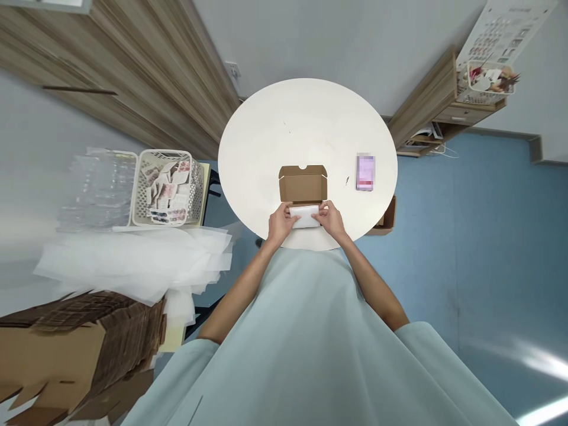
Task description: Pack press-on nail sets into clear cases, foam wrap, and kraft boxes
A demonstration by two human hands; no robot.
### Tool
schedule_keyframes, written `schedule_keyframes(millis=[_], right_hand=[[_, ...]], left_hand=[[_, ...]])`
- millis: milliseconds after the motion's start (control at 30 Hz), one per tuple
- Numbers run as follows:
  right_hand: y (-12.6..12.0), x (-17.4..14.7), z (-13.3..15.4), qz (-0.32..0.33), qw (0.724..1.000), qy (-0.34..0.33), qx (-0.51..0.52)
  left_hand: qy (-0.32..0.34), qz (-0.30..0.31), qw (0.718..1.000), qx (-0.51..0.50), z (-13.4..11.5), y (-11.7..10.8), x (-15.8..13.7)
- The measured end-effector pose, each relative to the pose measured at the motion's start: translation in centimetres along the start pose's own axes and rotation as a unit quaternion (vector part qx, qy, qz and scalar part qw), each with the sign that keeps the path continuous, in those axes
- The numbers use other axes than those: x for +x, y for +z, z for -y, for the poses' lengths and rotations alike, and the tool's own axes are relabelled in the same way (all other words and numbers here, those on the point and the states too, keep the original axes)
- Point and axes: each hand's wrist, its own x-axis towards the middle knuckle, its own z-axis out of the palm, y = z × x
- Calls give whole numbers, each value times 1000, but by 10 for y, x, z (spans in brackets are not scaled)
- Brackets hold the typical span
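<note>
A small white wrapped bundle [304, 217] is held level between my two hands near the front of the round white table. My left hand [281, 222] grips its left end, thumb along the near side. At the right end, my right hand [331, 219] pinches it with thumb and fingers. Just beyond the bundle lies a brown cardboard box [303, 183], its lid raised away from me. The bundle and my hands cover the near part of the box, so I cannot tell whether they touch it.
The white table [306, 112] also carries a blurred purple rectangular item [365, 172] at right. On the left stand a white basket [195, 189] of printed packets, white wrapping sheets [133, 260] and stacked flat cardboard [53, 361]. A brown carton [389, 218] sits below the table's right edge.
</note>
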Motion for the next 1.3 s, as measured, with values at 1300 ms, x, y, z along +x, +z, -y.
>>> schedule_keyframes(millis=[1300], right_hand=[[-19,27,25,-111,972,-90,-185]], left_hand=[[88,-133,983,86,3,-19,28]])
